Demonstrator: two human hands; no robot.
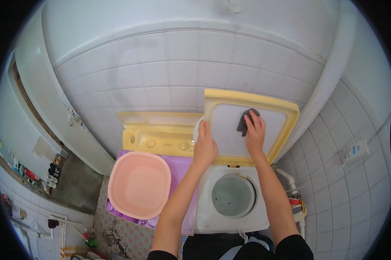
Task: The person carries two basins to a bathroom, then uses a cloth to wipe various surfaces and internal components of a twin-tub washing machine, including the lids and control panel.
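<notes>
Grey cloth (241, 126) partly behind right fingers (255, 122)

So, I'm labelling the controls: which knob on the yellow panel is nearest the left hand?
The rightmost knob: it sits closest to the left hand, whereas the other knobs are farther left along the yellow panel.

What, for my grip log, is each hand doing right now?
Left hand: at the raised lid's left edge; whether closed on it cannot be told.
Right hand: holding a dark grey cloth against the lid's inner face.
</notes>
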